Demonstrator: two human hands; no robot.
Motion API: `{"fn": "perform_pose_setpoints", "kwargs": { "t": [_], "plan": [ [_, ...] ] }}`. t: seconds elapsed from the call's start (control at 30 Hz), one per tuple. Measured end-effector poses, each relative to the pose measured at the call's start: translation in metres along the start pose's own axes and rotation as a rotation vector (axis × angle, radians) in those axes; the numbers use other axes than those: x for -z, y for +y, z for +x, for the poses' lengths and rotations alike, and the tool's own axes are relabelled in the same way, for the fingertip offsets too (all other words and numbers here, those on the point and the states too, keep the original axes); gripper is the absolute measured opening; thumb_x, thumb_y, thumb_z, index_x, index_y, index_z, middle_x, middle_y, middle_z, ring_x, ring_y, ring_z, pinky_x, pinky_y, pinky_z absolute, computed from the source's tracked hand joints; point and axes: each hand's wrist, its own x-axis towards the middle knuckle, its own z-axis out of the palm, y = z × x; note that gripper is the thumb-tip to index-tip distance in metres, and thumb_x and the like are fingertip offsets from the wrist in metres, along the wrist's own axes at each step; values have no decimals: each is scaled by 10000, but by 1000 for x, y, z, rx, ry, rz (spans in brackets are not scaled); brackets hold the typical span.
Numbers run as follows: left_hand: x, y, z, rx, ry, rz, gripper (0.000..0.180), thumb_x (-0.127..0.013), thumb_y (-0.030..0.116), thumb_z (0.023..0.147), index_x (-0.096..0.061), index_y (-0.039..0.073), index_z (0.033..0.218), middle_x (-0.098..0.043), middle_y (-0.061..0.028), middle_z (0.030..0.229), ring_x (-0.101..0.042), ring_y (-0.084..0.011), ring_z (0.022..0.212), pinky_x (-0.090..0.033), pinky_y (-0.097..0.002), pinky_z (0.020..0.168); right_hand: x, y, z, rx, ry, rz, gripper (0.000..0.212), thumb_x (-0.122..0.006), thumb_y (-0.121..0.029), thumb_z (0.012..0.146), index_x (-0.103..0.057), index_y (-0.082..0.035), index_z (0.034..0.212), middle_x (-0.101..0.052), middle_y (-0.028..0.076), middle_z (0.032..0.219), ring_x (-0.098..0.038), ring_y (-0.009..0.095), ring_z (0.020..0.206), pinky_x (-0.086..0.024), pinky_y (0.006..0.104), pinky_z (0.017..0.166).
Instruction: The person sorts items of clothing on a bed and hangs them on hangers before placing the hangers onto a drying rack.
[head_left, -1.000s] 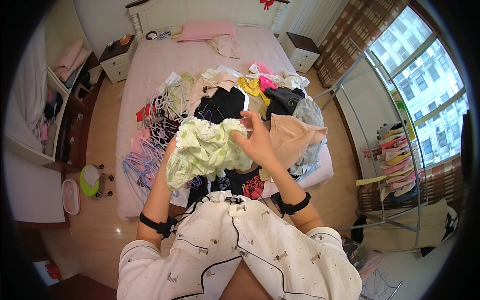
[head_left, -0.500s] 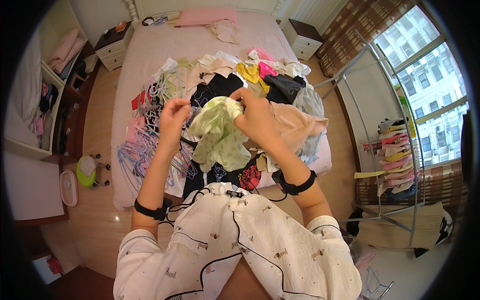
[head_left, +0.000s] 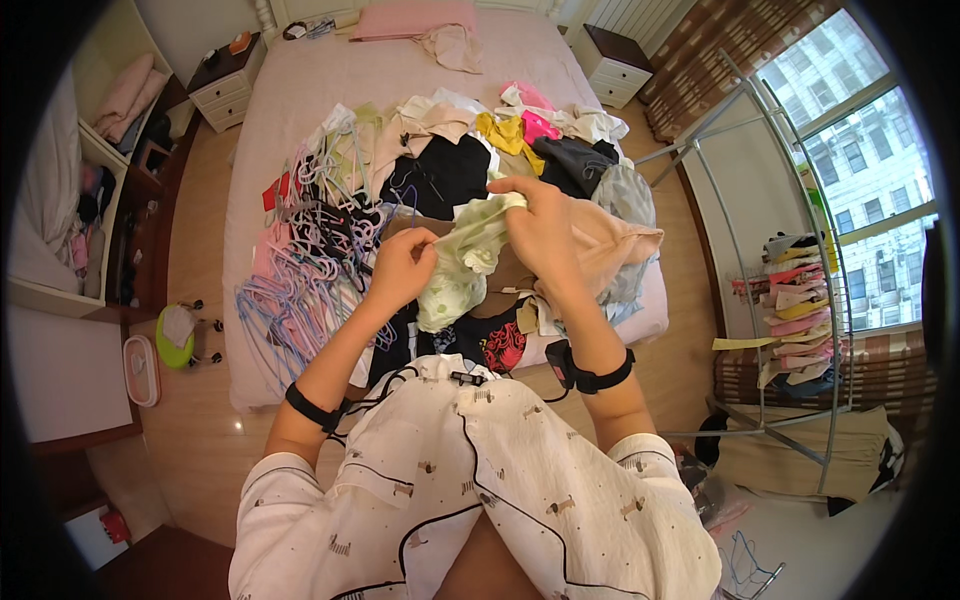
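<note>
Looked down into a bedroom, onto a bed (head_left: pixel 520 60) with a pale pink sheet across the upper middle of the frame. Held a pale green dotted garment (head_left: pixel 462 265) at the centre of the frame, above a heap of clothes (head_left: pixel 575 165). Pinched the garment's upper right edge between thumb and fingers of the right hand (head_left: pixel 540 225). Had the left hand (head_left: pixel 405 265) at the garment's left edge, with fingers curled; could not tell whether closed on the cloth or only touching. Saw a tangle of purple and blue hangers (head_left: pixel 300 290) left of centre and a peach cloth (head_left: pixel 615 240) just beside the right hand. Noted a metal drying rack (head_left: pixel 690 147) at right, hung with small clothes (head_left: pixel 795 325), and a green stool (head_left: pixel 172 350) at left.
</note>
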Motion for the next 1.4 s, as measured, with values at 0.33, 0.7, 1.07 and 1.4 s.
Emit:
{"fn": "perform_pose_setpoints", "kwargs": {
  "t": [0.33,0.7,1.07,1.4],
  "plan": [
    [-31,46,11,-192,88,-206,218,-657,44,817,-626,-16,1025,-602,-111,984,-621,-200,940,-502,-306,827,-11,11,-19,-64,6,-71,233,-701,-191,774,-728,27,850,-669,240,713,-681,358,659,-529,399,638],
    [33,-38,18,65,64,409,265,-629,46,713,-677,70,972,-640,-126,952,-626,-321,931,-494,-387,830,33,45,-31,74,210,-357,174,-705,-143,733,-735,-13,845,-686,172,735,-679,313,690,-521,408,652],
    [98,-2,-22,-42,50,296,231,-630,-10,654,-686,36,874,-642,-95,1020,-607,-276,1003,-470,-343,900,21,66,-47,129,-226,-252,154,-695,-122,721,-653,12,784,-674,124,1067,-602,286,1013,-479,379,910],
    [156,46,-85,230,-291,-98,92,-537,41,703,-594,-8,756,-572,0,689,-491,-66,660,-394,-232,594,7,37,-44,-268,-900,461,368,-643,-195,958,-471,-73,656,-395,-89,629,-334,8,600,-389,200,604]
  ]
}}
